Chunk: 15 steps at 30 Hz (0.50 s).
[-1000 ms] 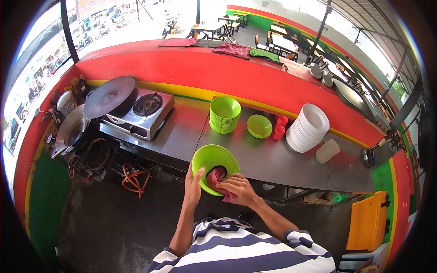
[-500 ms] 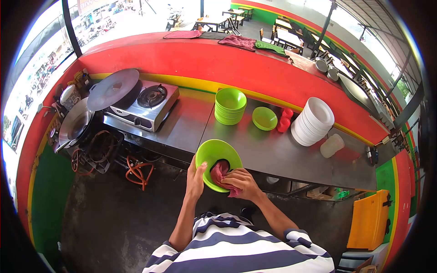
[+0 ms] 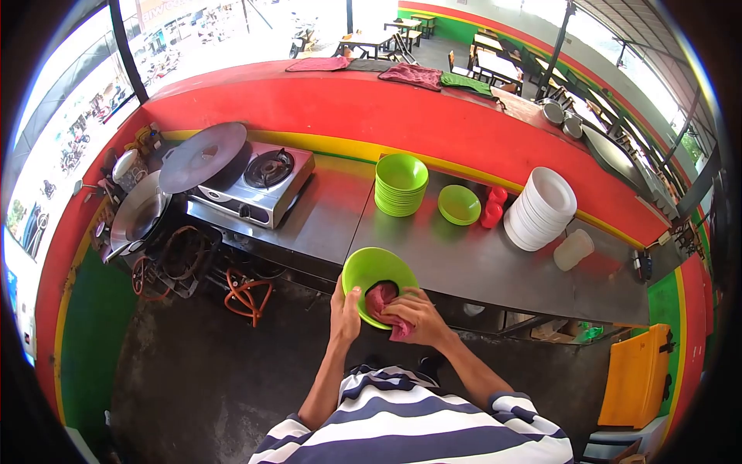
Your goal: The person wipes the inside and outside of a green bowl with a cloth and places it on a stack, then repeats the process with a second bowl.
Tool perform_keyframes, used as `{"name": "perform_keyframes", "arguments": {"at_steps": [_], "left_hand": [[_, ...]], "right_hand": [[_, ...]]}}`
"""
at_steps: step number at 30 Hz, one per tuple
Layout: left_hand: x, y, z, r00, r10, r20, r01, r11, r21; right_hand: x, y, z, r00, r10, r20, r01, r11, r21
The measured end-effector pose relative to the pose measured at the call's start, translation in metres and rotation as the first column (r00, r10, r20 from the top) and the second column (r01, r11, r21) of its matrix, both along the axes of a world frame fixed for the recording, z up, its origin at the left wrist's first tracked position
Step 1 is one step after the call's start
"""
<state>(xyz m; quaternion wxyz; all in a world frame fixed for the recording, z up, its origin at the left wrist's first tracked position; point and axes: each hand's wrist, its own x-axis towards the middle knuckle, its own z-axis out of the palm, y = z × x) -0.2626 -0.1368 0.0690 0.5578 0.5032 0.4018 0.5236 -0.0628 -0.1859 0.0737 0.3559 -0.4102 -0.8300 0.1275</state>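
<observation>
A green bowl is held in front of my body, tilted so that its inside faces me. My left hand grips its left rim, with the thumb over the edge. A crumpled reddish-pink cloth is bunched in my right hand, pressed against the inside of the bowl. Part of the cloth hangs below the fingers. On the steel counter beyond stand a tall stack of green bowls and a shorter green stack.
To the left are a gas stove, a large dark lid and a wok. Red containers, stacked white plates and a translucent tub stand right. More cloths lie on the red wall.
The view has shifted slightly. Both hands still hold the bowl and cloth, and the bowl's tilt differs a little. The cloth remains against the bowl's inside.
</observation>
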Motion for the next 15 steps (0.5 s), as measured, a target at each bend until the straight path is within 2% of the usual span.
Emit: {"name": "perform_keyframes", "arguments": {"at_steps": [4, 7, 10, 11, 15], "left_hand": [[0.001, 0.003, 0.012, 0.999, -0.027, 0.018, 0.027, 0.999, -0.029], [0.015, -0.006, 0.023, 0.997, 0.054, 0.063, -0.053, 0.999, -0.007], [0.019, -0.010, 0.009, 0.956, -0.033, -0.290, 0.032, 0.999, -0.008], [0.021, -0.006, -0.003, 0.980, -0.048, -0.191, 0.037, 0.997, -0.062], [0.013, 0.003, -0.010, 0.992, -0.081, -0.093, 0.079, 0.997, -0.026]], "right_hand": [[0.003, -0.002, 0.000, 0.998, -0.045, 0.044, 0.046, 0.999, -0.006], [-0.006, -0.005, -0.004, 0.999, -0.048, -0.004, 0.048, 0.999, 0.001], [-0.029, -0.017, -0.007, 0.985, -0.132, -0.109, 0.116, 0.984, -0.138], [-0.032, -0.019, -0.003, 0.985, -0.147, -0.091, 0.135, 0.982, -0.133], [-0.023, -0.017, -0.017, 0.990, -0.128, -0.061, 0.120, 0.986, -0.114]]}}
